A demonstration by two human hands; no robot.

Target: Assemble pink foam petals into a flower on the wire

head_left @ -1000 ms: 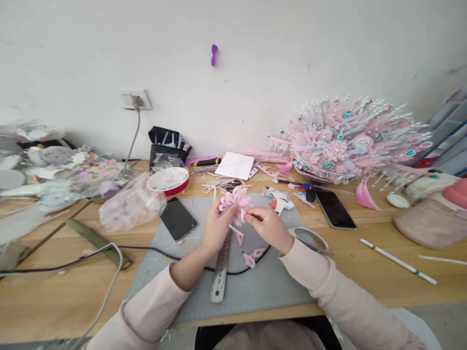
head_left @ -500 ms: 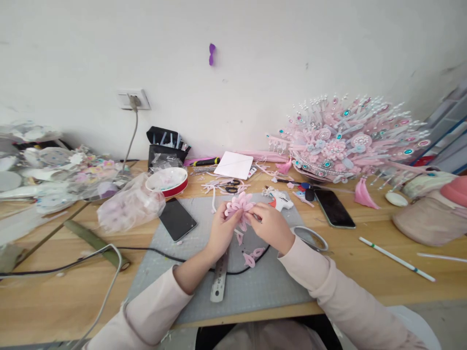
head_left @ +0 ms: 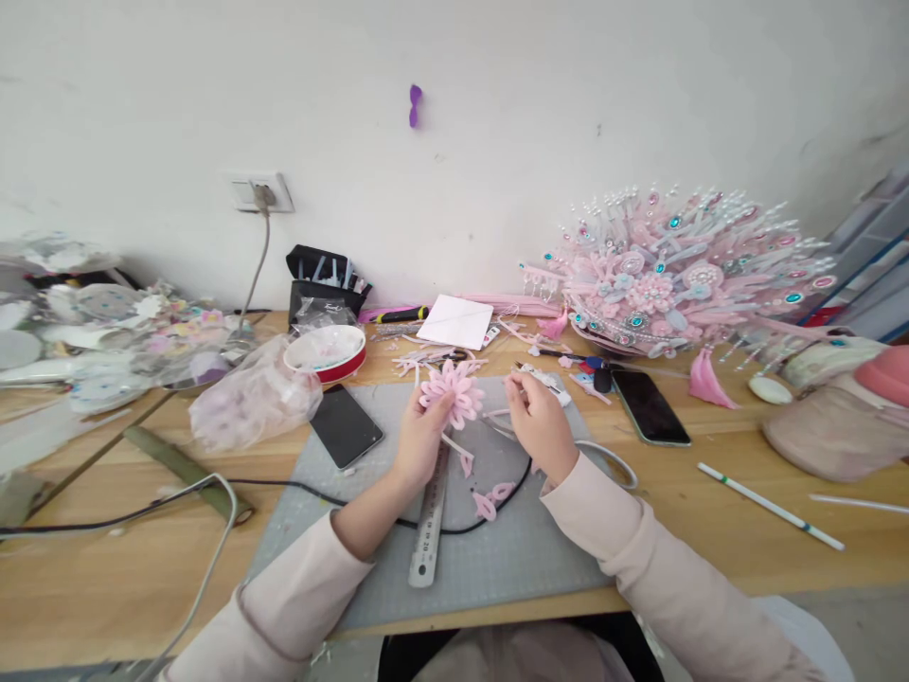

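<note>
Hands at the bench, clock positions taken about the flower, with twelve toward the wall. Left hand (head_left: 420, 438), at between seven and eight, grips the pink flower (head_left: 461, 393) between thumb and fingers and holds it raised over the mat (head_left: 525, 568), its many petals fanned out. Right hand (head_left: 543, 426), between three and four, is apart from the flower; its fingers are curled in toward the thumb, and whether anything is held in them cannot be told. Thin pale strips (head_left: 497, 413) show just beside it, on the side nearer the flower.

On the mat, the steel ruler (head_left: 426, 545) runs down toward six, meeting a black cable (head_left: 483, 526); loose pink loops (head_left: 487, 507) lie between five and six. One phone (head_left: 347, 426) is between eight and nine, partly on the mat; another (head_left: 650, 407) lies at three, on the wooden table (head_left: 92, 587). A glue gun (head_left: 554, 384), also near three, is partly hidden by the right hand. Farther out stand a large jewelled headdress (head_left: 682, 284) at two and a black pouch (head_left: 323, 296) between ten and eleven. A white card (head_left: 455, 322) lies at twelve, a red-sided tub (head_left: 347, 368) between nine and ten, and a clear bag (head_left: 252, 398) at nine.
</note>
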